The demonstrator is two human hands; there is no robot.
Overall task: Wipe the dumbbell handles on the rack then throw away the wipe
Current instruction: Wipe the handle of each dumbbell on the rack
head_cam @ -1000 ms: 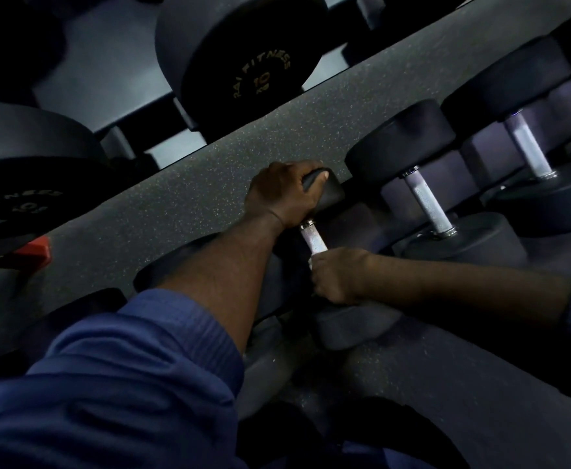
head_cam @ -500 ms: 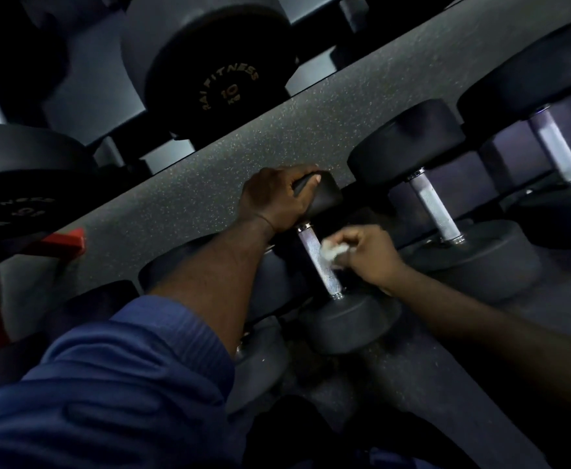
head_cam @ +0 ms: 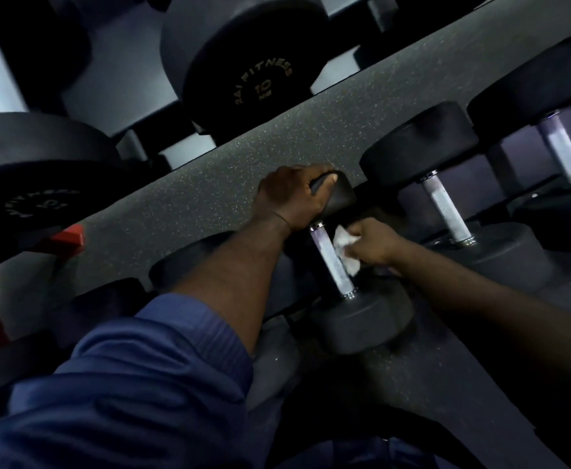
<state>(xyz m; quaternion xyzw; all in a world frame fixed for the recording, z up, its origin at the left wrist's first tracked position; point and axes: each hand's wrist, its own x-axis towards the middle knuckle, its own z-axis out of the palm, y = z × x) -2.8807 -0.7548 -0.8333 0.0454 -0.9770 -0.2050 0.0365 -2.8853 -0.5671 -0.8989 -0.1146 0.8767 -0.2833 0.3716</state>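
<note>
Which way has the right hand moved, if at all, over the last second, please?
Yes. The right hand rose from the handle's lower end, by the near weight head, and now holds the wipe beside its upper half.

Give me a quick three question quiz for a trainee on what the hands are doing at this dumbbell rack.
1. Multiple choice: the left hand grips A) the upper head of the dumbbell being wiped, B) a spray bottle, C) a bin lid.
2. True or false: the right hand holds the white wipe on the upper shelf's 10 kg weight.
3. Fill in: the wipe sits against the dumbbell's knurled metal ____.
Key: 1 A. 2 False, the wipe is at the lower-row dumbbell. 3 handle.
</note>
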